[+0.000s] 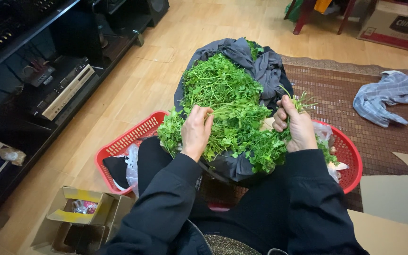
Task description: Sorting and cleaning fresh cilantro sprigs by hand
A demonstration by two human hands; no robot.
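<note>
Soft, even indoor light fills the room, brightest on the wooden floor (pixel 133 89) at the top, where a pale sheen shows. The dark shelf unit (pixel 29 71) on the left sinks into shadow with little detail, and the black sleeves (pixel 166 208) read almost flat. Focus is fairly sharp on the green herbs (pixel 227 104), with mild wide-angle bending toward the edges.

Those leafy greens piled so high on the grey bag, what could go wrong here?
The leafy greens heap above the grey bag, so sprigs may slide past the red basket onto the wooden floor. The right hand grips thin stems, which could snap. The left hand presses into the pile and might tip it.
</note>
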